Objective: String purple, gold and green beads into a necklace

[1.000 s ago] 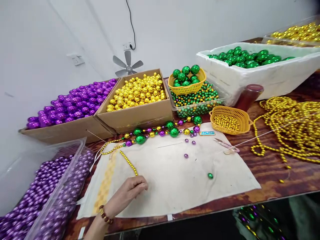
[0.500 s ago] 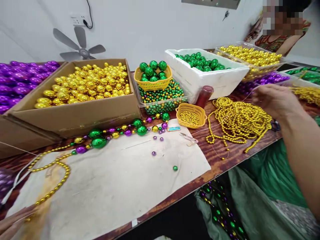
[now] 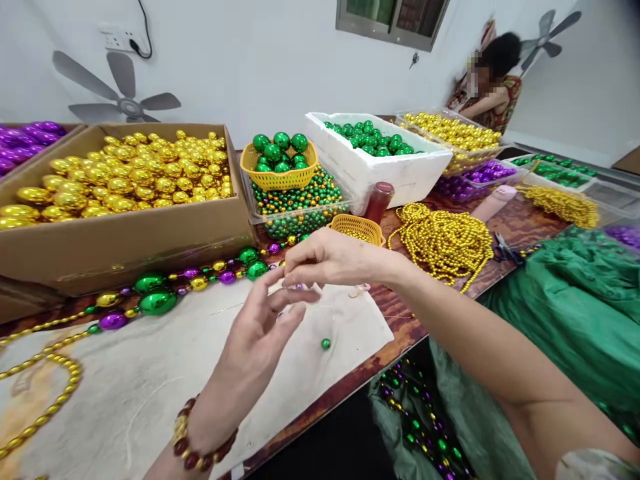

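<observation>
Your right hand (image 3: 340,259) has swung in from the right since half a second ago, now meeting your left hand (image 3: 255,340) above the cloth (image 3: 200,347). Left's loosely spread; can't tell if the right's closed on anything. Bead strand (image 3: 157,302) lies along the cloth's far left side. Watch that loose green bead (image 3: 326,343): a forearm brush might roll it off the near edge. Slack white thread (image 3: 150,397) near your bracelet (image 3: 193,445) could snag too.

Left hand (image 3: 267,313) angled up, thumb apart, fingers half-curled; right hand (image 3: 333,257) palm-down, thumb and fingers pinched together.
</observation>
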{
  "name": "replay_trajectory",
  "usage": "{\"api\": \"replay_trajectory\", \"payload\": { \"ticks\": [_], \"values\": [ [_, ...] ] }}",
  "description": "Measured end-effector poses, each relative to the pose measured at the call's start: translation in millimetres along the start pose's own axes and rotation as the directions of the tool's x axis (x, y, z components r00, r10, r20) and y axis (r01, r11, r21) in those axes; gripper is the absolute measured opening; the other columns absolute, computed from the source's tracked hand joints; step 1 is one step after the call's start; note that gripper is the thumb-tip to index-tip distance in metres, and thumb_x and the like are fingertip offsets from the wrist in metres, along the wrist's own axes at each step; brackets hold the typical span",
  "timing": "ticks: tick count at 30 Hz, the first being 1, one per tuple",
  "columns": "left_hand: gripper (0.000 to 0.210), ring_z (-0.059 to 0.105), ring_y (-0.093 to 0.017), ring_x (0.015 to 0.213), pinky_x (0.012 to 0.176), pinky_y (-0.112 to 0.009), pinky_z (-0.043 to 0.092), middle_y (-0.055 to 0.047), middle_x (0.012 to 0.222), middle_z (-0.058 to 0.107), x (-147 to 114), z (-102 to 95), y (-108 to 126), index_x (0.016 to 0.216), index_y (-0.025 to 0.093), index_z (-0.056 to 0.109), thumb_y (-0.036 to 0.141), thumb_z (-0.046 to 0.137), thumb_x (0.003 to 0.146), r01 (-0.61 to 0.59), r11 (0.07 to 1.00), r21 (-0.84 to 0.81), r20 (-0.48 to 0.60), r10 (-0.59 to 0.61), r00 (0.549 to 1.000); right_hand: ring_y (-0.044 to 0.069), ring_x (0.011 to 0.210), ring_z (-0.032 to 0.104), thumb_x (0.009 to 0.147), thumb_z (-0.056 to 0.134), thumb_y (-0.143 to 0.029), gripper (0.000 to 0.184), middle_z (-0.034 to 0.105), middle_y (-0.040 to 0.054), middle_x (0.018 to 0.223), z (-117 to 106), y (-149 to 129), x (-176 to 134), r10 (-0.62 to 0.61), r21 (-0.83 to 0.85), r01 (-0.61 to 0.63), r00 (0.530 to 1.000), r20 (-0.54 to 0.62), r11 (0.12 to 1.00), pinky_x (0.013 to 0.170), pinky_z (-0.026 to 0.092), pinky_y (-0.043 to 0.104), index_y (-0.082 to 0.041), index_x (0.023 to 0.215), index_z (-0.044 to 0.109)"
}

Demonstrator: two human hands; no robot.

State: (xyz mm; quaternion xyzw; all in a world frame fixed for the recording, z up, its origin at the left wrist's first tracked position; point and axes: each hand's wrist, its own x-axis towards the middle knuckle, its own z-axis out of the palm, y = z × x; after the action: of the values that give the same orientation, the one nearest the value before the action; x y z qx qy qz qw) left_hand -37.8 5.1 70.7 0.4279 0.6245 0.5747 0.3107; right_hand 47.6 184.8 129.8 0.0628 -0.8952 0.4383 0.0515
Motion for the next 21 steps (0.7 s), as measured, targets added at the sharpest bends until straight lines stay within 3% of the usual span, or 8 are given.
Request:
{"api": "replay_trajectory", "payload": {
  "ticks": [3,6,7,9,11,14,16,21],
  "values": [
    [0.031,0.043,-0.008,0.051,0.051,-0.018,0.039,0.005,0.064,0.050,12.0,1.7,5.3,0.113,0.023,0.060,0.039,0.061,0.087,0.071,0.992,-0.105,-0.083,-0.080,0.993,0.007,0.059,0.055,0.092,0.055,-0.027,0.019,0.056,-0.0043,0.067,-5.4,5.6,-7.9,0.021,0.118,-0.010,0.996,-0.088,0.993,0.051,0.043,0.016,-0.013,0.085,0.066],
    [0.026,0.024,-0.006,0.048,0.042,-0.019,0.018,0.006,0.057,0.034,5.5,-25.1,-9.9,0.097,0.019,0.066,0.042,0.063,0.085,0.206,0.976,-0.071,-0.071,-0.211,0.975,0.008,0.066,0.063,0.097,0.047,-0.037,0.027,0.067,-0.0003,0.087,-6.1,34.9,-27.1,0.223,0.004,-0.224,0.971,-0.082,0.975,0.051,0.046,0.015,-0.019,0.110,0.064],
    [0.027,0.022,-0.007,0.049,0.043,-0.020,0.016,0.006,0.056,0.031,2.1,-35.3,-17.2,0.097,0.018,0.066,0.043,0.062,0.085,0.245,0.967,-0.073,-0.064,-0.250,0.966,0.009,0.068,0.065,0.099,0.043,-0.039,0.030,0.069,0.0008,0.092,-3.5,48.9,-34.6,0.333,-0.119,-0.342,0.939,-0.090,0.932,0.052,0.047,0.016,-0.022,0.114,0.063],
    [0.030,0.018,-0.008,0.051,0.045,-0.022,0.014,0.007,0.058,0.025,-3.7,-53.6,-32.3,0.102,0.019,0.065,0.044,0.060,0.086,0.320,0.943,-0.096,-0.065,-0.327,0.943,0.013,0.072,0.067,0.100,0.041,-0.038,0.034,0.072,0.0040,0.087,6.0,79.5,-50.1,0.527,-0.374,-0.554,0.830,-0.181,0.744,0.058,0.050,0.020,-0.019,0.104,0.068],
    [0.033,0.015,-0.009,0.053,0.046,-0.023,0.012,0.007,0.060,0.020,-6.9,-68.1,-45.9,0.106,0.020,0.064,0.046,0.060,0.086,0.383,0.918,-0.108,-0.070,-0.391,0.918,0.020,0.083,0.068,0.097,0.049,-0.032,0.030,0.071,0.0097,0.086,19.2,108.4,-64.7,0.607,-0.478,-0.651,0.747,-0.271,0.589,0.070,0.053,0.030,-0.013,0.090,0.071],
    [0.038,0.015,-0.010,0.055,0.048,-0.024,0.012,0.006,0.062,0.018,-8.4,-84.3,-61.6,0.107,0.020,0.063,0.050,0.061,0.084,0.432,0.899,-0.078,-0.097,-0.438,0.894,0.023,0.097,0.064,0.095,0.056,-0.030,0.021,0.068,0.0095,0.103,39.3,140.1,-81.3,0.647,-0.548,-0.711,0.675,-0.355,0.441,0.084,0.052,0.043,-0.013,0.102,0.066],
    [0.040,0.016,-0.010,0.056,0.048,-0.024,0.013,0.006,0.063,0.020,-9.2,-92.7,-69.2,0.108,0.020,0.064,0.051,0.062,0.082,0.441,0.896,-0.046,-0.123,-0.443,0.888,0.023,0.101,0.062,0.094,0.059,-0.032,0.025,0.064,0.0077,0.112,48.3,152.8,-87.8,0.651,-0.571,-0.720,0.657,-0.379,0.395,0.088,0.051,0.045,-0.015,0.112,0.062],
    [0.039,0.021,-0.009,0.054,0.046,-0.022,0.017,0.005,0.060,0.025,-13.5,-102.6,-77.8,0.106,0.022,0.067,0.051,0.064,0.080,0.447,0.894,-0.015,-0.190,-0.441,0.877,0.022,0.099,0.063,0.094,0.058,-0.034,0.027,0.063,0.0078,0.113,50.5,167.5,-92.8,0.637,-0.554,-0.722,0.665,-0.390,0.414,0.084,0.053,0.042,-0.015,0.114,0.060]
  ]
}}
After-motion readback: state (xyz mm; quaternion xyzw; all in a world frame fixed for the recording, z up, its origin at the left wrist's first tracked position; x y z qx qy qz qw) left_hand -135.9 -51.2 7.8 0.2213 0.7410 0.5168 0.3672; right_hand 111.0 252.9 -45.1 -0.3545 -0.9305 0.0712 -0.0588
